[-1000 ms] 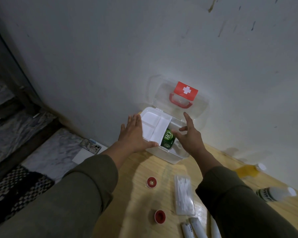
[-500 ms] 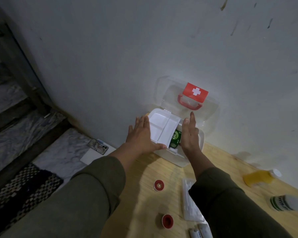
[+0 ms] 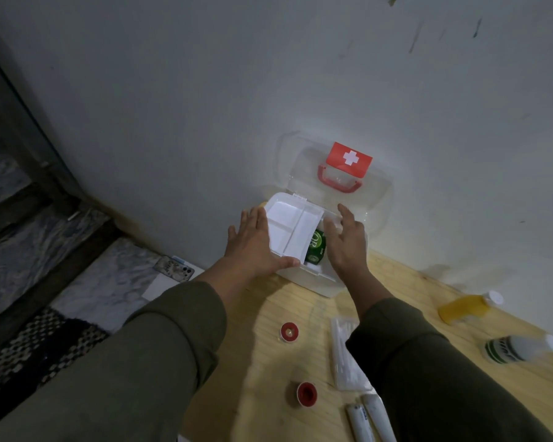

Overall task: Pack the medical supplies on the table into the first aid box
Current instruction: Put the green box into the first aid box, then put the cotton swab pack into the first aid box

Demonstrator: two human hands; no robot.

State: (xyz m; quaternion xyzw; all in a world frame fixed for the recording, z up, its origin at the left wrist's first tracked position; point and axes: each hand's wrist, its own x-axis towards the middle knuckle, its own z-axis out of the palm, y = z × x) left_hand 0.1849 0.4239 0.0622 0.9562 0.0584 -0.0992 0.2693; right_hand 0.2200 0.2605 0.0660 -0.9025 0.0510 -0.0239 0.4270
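Head view — the only one supplied. The first aid box (image 3: 313,280) stands on the wooden table (image 3: 268,314) against the wall, its clear lid (image 3: 342,183) thrown back and leaning upright behind it. A white divided tray (image 3: 292,229) sits tilted across the left part of the box opening, its long axis running from the near edge back towards the wall. To its right a green-labelled item (image 3: 316,248) lies down in the box body, partly under the tray's right edge.

The left hand (image 3: 251,245) lies flat against the tray's left side, fingers extended, thumb along the near corner; it presses rather than grips. The right hand (image 3: 345,242) hovers over the right part of the opening, fingers spread and slack, holding nothing. The green item lies just left of its fingers, between the two hands, and the right hand is the nearer.

Unpacked supplies remain on the table, well apart from both hands: two red-capped rolls (image 3: 289,331) (image 3: 306,393), a clear packet of swabs (image 3: 345,355), white tubes (image 3: 363,419), a yellow bottle (image 3: 463,309) and a white bottle (image 3: 521,347), both lying on their sides.

Judgement: packing is at an early stage, and the tray cannot seat level until the green item is settled lower.
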